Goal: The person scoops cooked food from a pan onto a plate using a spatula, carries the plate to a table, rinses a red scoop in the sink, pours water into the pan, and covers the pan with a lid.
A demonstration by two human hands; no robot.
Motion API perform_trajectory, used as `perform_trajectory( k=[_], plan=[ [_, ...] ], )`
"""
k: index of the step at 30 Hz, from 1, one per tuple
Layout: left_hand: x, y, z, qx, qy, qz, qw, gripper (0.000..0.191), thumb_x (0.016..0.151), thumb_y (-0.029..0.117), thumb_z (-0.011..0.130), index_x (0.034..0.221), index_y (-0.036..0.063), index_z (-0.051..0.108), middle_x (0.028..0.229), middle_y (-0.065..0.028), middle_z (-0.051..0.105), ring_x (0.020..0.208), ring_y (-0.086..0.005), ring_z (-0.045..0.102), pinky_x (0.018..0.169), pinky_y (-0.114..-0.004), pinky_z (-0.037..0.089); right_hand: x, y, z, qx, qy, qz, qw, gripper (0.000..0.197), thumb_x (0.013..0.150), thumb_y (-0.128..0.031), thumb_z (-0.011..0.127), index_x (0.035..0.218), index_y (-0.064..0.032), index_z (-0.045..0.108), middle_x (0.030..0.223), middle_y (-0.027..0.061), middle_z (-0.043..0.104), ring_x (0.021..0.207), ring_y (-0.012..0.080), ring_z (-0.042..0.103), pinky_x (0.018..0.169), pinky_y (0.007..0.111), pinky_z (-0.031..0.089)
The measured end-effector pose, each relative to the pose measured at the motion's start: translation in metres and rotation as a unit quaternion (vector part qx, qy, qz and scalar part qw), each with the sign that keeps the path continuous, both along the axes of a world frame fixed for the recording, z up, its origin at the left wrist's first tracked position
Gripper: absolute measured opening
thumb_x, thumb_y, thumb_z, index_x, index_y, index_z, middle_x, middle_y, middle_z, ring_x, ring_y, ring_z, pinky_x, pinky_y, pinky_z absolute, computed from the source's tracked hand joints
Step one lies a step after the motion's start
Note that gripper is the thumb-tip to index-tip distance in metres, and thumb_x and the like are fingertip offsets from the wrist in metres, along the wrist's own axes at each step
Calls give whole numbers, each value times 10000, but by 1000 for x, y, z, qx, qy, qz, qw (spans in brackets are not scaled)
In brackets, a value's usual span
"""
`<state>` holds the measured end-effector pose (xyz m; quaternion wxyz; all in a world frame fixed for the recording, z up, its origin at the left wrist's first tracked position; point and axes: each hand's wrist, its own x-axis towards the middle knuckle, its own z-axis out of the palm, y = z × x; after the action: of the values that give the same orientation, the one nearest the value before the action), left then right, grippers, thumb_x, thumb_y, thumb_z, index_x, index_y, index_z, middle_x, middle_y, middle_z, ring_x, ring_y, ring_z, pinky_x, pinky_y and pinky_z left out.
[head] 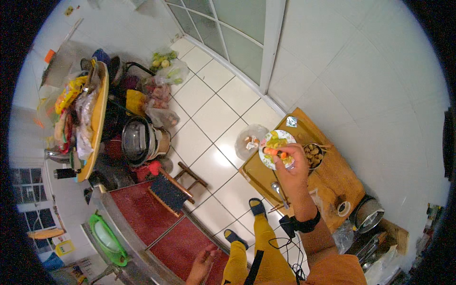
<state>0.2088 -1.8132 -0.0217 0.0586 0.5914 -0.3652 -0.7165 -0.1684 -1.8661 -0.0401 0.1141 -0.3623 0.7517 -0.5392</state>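
My right hand reaches over a floral-rimmed plate on the tray, its fingers closed on a small orange-red piece of food. Yellow-green food pieces lie on the plate, partly hidden by the hand. Just right of the hand, a round bowl or pan holds brown chunks, with chopsticks across its rim. My left hand is low in the view, away from the table, its fingers loosely curled and nothing seen in them.
The brown tray rests on a wooden table, bearing a spoon. A clear-bagged bin with scraps stands beside it. On the floor are a low stool and bags. A red-fronted counter runs along the lower left.
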Motion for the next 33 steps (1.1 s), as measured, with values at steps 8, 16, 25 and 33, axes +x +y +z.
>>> perform_trajectory(
  k=[8, 16, 25, 33],
  plan=[
    [15, -14, 51, -11, -88, -89, 992, 366, 882, 154, 498, 1206, 7, 412, 1071, -92, 567, 968, -155, 528, 819, -288, 447, 64, 7, 76, -144, -350, 82, 922, 172, 819, -91, 569, 971, -20, 534, 919, 55, 586, 856, 115, 534, 791, 251, 417],
    [58, 6, 23, -63, -116, -108, 985, 329, 874, 145, 512, 1176, 27, 457, 1048, -69, 565, 935, -142, 527, 788, -262, 438, 101, 56, -52, -61, -443, -1, 894, 161, 803, -131, 598, 895, -24, 521, 778, 39, 559, 697, 105, 524, 637, 234, 431],
    [85, 39, -8, 37, -160, -102, 981, 341, 873, 145, 505, 1184, 30, 426, 1055, -60, 556, 953, -151, 515, 827, -269, 405, 104, 187, -256, 52, -595, -375, 708, 157, 843, -188, 528, 908, -45, 524, 672, 52, 540, 528, 111, 493, 446, 213, 416],
    [85, 58, -17, 51, -142, -108, 983, 394, 871, 195, 510, 1209, 18, 411, 1091, -133, 543, 1031, -207, 497, 905, -315, 365, 62, 248, -364, -184, -716, -221, 636, 215, 870, -198, 481, 971, -10, 505, 689, 56, 519, 531, 153, 470, 418, 262, 381]
  ],
)
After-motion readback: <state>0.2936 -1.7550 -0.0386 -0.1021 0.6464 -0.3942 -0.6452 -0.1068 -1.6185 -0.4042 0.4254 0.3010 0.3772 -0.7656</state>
